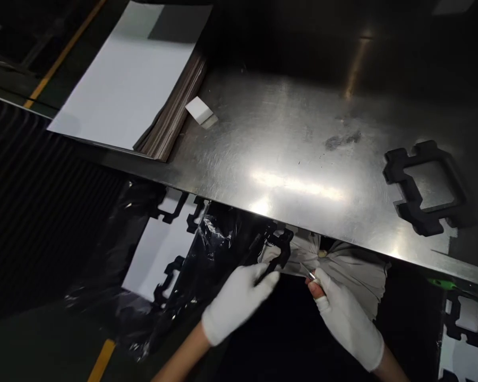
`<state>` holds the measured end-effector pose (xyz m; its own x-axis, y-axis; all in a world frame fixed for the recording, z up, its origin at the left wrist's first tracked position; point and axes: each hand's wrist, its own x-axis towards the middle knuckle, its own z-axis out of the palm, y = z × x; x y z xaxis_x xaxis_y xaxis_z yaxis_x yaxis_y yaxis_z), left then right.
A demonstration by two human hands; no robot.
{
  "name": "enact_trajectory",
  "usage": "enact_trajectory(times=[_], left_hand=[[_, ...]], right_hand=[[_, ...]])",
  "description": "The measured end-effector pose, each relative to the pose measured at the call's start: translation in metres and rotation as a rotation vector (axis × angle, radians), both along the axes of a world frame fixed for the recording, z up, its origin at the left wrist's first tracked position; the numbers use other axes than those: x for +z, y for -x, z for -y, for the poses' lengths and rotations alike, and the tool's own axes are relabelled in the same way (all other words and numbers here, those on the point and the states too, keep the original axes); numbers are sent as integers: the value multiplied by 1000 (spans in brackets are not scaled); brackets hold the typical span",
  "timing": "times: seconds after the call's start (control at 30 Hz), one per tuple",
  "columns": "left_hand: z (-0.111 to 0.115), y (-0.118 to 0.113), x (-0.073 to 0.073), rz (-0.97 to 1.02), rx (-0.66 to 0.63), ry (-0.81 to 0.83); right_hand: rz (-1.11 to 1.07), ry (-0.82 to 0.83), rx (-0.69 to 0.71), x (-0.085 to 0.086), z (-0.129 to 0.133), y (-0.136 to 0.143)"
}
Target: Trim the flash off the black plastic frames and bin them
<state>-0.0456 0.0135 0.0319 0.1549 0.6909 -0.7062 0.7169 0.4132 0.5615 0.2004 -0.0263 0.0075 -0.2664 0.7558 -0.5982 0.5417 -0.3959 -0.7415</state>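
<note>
My left hand [242, 297], in a white glove, is below the steel table's front edge. Its thumb and fingers close around the lower end of a black cut-out frame piece [281, 248]. My right hand [344, 313], gloved with bare fingertips showing, grips a small pointed metal blade [309, 272]. The blade's tip points up and left toward the black piece, with a gap between them. Behind both hands hangs a gathered grey cloth [354, 270], bunched at a knot.
On the steel table [279, 132] lie a stack of sheets [119, 79], a small white block [199, 110] and another black frame [426, 188]. Dark plastic bags [219, 233] hang below the edge, beside white sheets [159, 254] with black frames. More framed sheets [462, 345] are at lower right.
</note>
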Motion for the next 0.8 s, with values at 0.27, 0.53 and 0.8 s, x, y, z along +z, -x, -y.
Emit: enact_trajectory(times=[0.27,0.53,0.8], left_hand=[[-46,29,73,800,254,225],[-130,-41,38,1267,368,247],[-128,-50,20,1136,354,204]], right_hand=[[75,-127,-95,57,-38,-76],[481,-421,-38,59,-119,-50],[701,-634,384,30,-111,13]])
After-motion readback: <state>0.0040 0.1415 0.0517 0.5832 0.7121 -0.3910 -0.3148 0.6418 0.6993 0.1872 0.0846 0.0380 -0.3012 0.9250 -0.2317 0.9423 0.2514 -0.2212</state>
